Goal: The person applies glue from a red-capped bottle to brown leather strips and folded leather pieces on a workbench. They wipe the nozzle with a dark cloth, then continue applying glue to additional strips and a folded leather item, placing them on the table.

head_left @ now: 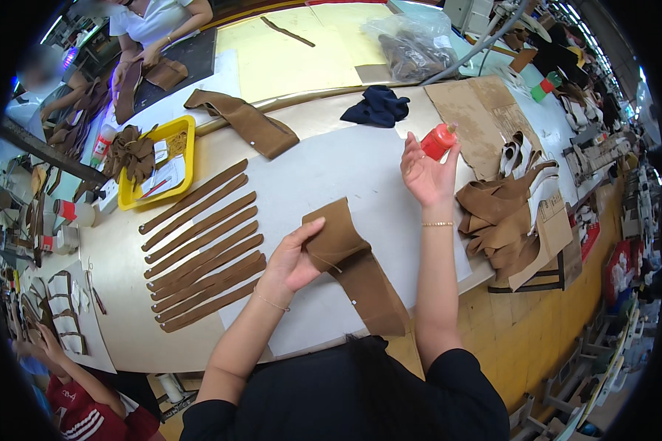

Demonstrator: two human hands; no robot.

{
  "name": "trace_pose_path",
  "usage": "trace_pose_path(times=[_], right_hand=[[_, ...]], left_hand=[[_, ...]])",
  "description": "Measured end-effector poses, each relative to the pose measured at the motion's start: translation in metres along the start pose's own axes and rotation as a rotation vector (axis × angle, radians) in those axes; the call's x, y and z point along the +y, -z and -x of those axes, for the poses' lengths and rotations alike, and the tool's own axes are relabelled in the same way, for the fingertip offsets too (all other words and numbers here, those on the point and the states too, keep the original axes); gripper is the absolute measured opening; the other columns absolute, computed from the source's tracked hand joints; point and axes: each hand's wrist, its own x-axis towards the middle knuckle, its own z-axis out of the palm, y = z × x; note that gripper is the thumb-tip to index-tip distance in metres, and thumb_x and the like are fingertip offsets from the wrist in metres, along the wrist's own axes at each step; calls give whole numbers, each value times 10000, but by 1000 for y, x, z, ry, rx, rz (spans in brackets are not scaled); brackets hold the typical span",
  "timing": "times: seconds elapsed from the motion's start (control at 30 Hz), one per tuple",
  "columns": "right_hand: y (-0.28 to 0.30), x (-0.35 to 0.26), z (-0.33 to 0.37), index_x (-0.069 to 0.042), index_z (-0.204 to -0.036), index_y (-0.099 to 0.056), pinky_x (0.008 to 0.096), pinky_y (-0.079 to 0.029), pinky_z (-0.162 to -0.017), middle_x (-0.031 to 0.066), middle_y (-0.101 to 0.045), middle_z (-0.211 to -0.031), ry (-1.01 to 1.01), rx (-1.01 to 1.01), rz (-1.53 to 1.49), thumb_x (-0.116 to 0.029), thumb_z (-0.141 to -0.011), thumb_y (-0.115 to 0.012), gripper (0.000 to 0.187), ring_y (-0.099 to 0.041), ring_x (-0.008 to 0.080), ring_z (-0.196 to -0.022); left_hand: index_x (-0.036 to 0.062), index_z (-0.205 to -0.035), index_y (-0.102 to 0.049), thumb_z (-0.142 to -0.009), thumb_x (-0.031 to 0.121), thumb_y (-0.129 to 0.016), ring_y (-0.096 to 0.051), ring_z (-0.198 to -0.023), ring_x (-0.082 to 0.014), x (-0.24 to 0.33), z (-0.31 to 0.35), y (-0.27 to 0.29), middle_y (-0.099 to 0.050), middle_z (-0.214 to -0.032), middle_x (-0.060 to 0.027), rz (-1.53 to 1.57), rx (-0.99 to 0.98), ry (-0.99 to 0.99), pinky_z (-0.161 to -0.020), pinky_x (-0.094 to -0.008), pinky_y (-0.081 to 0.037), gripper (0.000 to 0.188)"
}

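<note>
My left hand [293,259] is closed on a wide brown fabric band [371,287], thumb on top. The band folds over at the hand, and its free end hangs toward the table's near edge. A thin thread trails from it beside my fingers. Raised to the right, my right hand [428,176] holds a small red squeeze bottle [439,141] with a pale nozzle between thumb and fingers. Left of my left hand, several narrow brown strips [206,239] lie in a slanting row. Another wide brown band [254,125] rests farther back.
A yellow tray [190,158] holding brown pieces and papers stands back left. Dark blue cloth [375,106] lies at the back. To the right are cardboard [471,110] and a pile of brown pieces [496,209]. Other people work at the far left and near left.
</note>
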Motion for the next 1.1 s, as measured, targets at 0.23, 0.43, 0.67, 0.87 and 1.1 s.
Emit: trace_pose_path(times=[0.23,0.43,0.67,0.87,1.1], right_hand=[[1,13,-27,38,-1022,-502,379,-544,-820,194,-591,-1055,272,255,35,-495,-916,-512,544,-620,280,-943],[-34,9,8,-22,-882,-535,374,-533,-815,150,-619,-990,511,406,950,-299,-904,-586,282,-625,271,-935],[-16,-21,-36,-186,-1401,-377,461,-358,-1043,175,-322,-1449,690,335,2733,-383,-613,-861,945,-365,340,-1318],[8,-52,-75,-227,-1387,-382,452,-421,-1000,137,-387,-1376,369,192,2661,-139,-627,-795,869,-440,352,-1243],[17,-51,-65,-58,-1221,-463,374,-437,-964,169,-483,-1238,529,70,2515,-89,-620,-759,671,-516,335,-1127]], left_hand=[[3,-1251,-487,-739,25,-756,-595,-1027,-172,8,35,-34,-606,-1109,-87,-581,-29,-146,-907,-328,-494,578],[14,-1233,-501,-719,41,-794,-574,-1014,-135,13,36,-40,-603,-1095,-48,-892,-67,-188,-894,-293,-473,592],[16,-1238,-496,-734,48,-781,-557,-1027,-125,8,29,-30,-598,-1099,-38,-888,-56,-119,-914,-291,-457,580],[17,-1249,-490,-754,71,-772,-543,-1059,-127,10,31,-19,-588,-1131,-44,-868,-60,-160,-939,-294,-443,573],[19,-1259,-482,-772,73,-752,-541,-1073,-131,12,30,-18,-588,-1141,-45,-806,-11,-176,-954,-300,-435,560]])
